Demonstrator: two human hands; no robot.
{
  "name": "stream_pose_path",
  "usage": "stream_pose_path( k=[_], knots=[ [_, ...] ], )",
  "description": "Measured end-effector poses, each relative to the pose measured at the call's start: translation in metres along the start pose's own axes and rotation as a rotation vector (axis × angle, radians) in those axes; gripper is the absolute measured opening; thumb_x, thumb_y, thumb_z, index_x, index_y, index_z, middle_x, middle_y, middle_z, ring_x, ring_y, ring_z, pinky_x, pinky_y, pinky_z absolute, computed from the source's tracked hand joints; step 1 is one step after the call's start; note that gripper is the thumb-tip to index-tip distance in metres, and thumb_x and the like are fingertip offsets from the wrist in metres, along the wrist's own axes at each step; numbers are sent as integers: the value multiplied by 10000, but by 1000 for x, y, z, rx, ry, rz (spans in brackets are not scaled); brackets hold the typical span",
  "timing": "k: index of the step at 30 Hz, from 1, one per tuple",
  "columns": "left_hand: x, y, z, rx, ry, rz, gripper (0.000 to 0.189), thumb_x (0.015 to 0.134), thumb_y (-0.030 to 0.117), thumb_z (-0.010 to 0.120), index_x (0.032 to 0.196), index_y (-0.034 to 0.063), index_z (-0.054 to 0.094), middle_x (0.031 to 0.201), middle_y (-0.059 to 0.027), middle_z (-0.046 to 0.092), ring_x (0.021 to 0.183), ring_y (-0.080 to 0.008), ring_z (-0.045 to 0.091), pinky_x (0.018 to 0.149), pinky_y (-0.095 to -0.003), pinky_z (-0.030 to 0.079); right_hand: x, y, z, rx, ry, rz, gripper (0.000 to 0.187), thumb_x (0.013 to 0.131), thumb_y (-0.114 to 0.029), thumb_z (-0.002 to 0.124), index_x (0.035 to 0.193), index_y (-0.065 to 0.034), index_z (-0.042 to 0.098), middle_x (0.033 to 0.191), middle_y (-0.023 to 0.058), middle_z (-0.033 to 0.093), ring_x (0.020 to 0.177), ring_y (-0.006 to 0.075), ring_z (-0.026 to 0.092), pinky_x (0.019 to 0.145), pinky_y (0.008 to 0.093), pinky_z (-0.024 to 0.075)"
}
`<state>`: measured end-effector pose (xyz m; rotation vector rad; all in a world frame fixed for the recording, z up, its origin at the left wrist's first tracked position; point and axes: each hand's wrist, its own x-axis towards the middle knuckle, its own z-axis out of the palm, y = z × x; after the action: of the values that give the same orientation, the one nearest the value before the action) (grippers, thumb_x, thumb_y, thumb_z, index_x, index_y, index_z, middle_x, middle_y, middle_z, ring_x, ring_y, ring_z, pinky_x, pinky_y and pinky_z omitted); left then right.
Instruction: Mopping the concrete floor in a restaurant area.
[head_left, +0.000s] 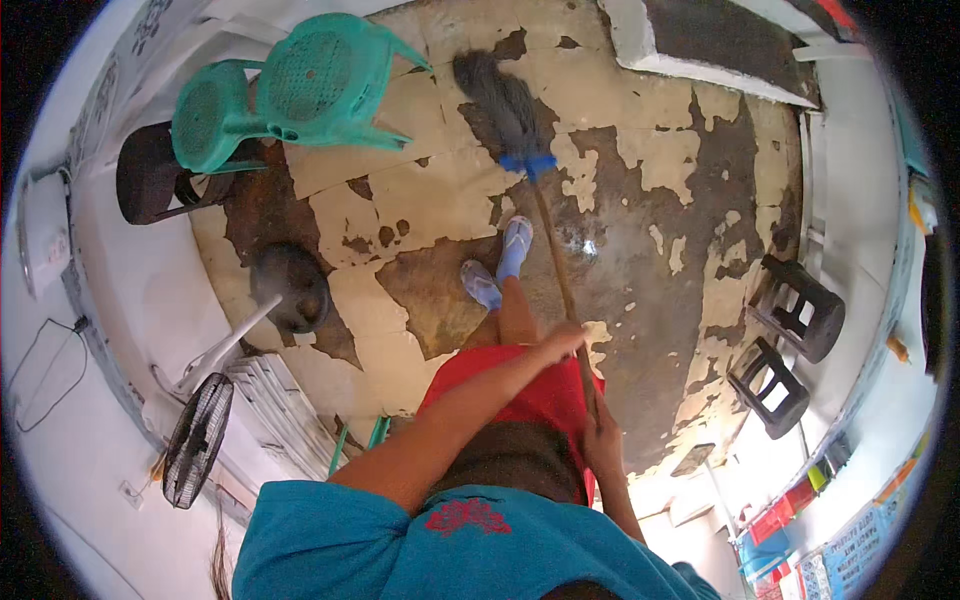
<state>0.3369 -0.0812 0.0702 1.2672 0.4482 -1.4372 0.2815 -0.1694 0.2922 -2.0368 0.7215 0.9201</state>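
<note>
Both my hands grip the wooden handle (556, 251) of a mop. My left hand (564, 342) wraps around it in front of my red shorts. Lower in the picture, my right hand (603, 436) holds the handle nearer its end, close to my right hip. The handle runs away from me to a blue clamp (529, 163). Beyond the clamp, the dark grey mop head (495, 94) lies on the worn floor (420, 180), blurred by motion. My feet, in light footwear (516, 240), stand to the left of the handle.
Green plastic seating (309, 71) and a dark chair (146, 172) are at upper left. A stand fan (197, 441) with a round black base (291, 289) stands by the left wall. Two black stools (806, 311) are along the right wall. A white-edged ledge (697, 67) juts out at upper right.
</note>
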Motion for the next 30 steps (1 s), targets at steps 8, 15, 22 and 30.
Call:
stream_pose_path(
  k=[8,15,22,30],
  knots=[
    [-8,-44,24,62,184,-162,391,706,402,541,629,19,532,581,-108,539,484,-232,505,428,-371,372,-15,36,16,-35,61,41,382,809,-89,466,1181,-2,463,1046,237,549,991,299,551,813,339,431],
    [59,44,-104,330,724,328,465,855,394,351,928,-17,555,685,-247,567,703,-397,564,635,-481,433,118,-49,69,-49,118,-205,499,810,-101,465,1283,-223,356,875,269,559,798,419,549,657,479,428],
    [87,21,-93,405,573,236,476,858,220,396,1212,-82,296,731,-264,575,750,-329,597,513,-455,448,104,-35,60,-109,118,-261,426,815,-121,454,1235,-64,409,1000,281,528,910,401,536,732,424,438],
    [83,-88,-84,652,1126,635,365,901,312,315,991,-17,442,677,-232,518,671,-428,509,644,-519,373,41,-27,65,-159,-73,-243,452,799,-94,505,1230,-16,397,962,277,548,880,383,562,723,385,450]
  ],
)
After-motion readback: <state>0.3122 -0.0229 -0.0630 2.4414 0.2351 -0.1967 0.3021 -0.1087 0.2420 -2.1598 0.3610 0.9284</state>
